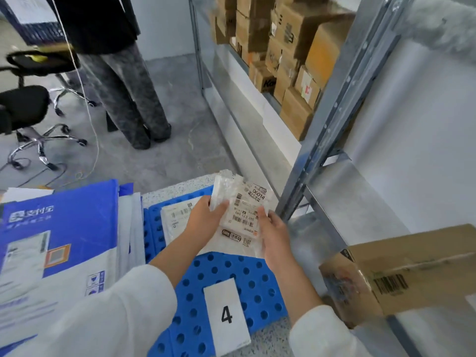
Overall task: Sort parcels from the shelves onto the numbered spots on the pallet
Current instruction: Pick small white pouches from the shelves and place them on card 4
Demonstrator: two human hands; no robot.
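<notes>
Ahead of the left hand [203, 220], a grey speckled floor [180, 104] ran back to a pale wall [164, 24]. Well out to that hand's left stood black office chairs [28, 106] on chrome star bases, and a thin white cable [88, 109] hung down just beside them. A person [121, 81] in a dark top and grey trousers stood farther ahead, near the wall. The light was soft and even.

clear-bagged labelled parcel [240, 215] | over blue perforated pallet [231, 274] | beyond card "4" [226, 315]
</notes>
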